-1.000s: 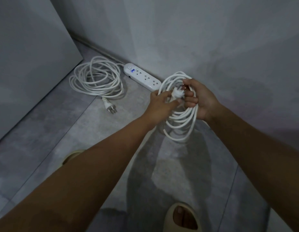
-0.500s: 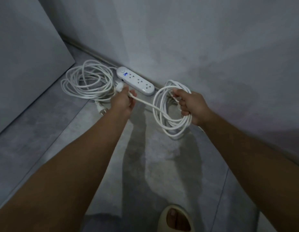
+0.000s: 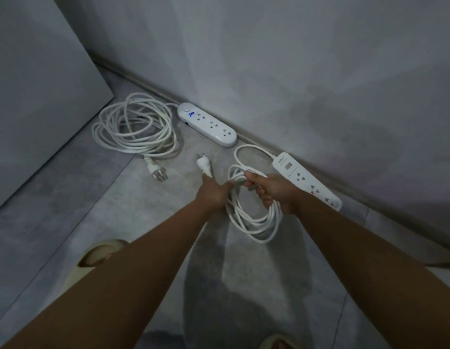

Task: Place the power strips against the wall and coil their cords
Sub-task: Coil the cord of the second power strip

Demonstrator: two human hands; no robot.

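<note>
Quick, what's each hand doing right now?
Left hand: holding the coiled cord just behind its plug.
Right hand: gripping the coiled cord's loops.

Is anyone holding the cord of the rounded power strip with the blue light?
No: its coiled cord lies on the floor; the left hand and right hand hold the other cord.

Left hand (image 3: pixel 214 195) back from rounded strip (image 3: pixel 207 124) to frame centre, plug (image 3: pixel 203 166) poking above fingers, now close beside right hand (image 3: pixel 274 195) gripping coiled cord (image 3: pixel 256 222). Second power strip (image 3: pixel 307 180) newly in view along wall, centre right.
</note>
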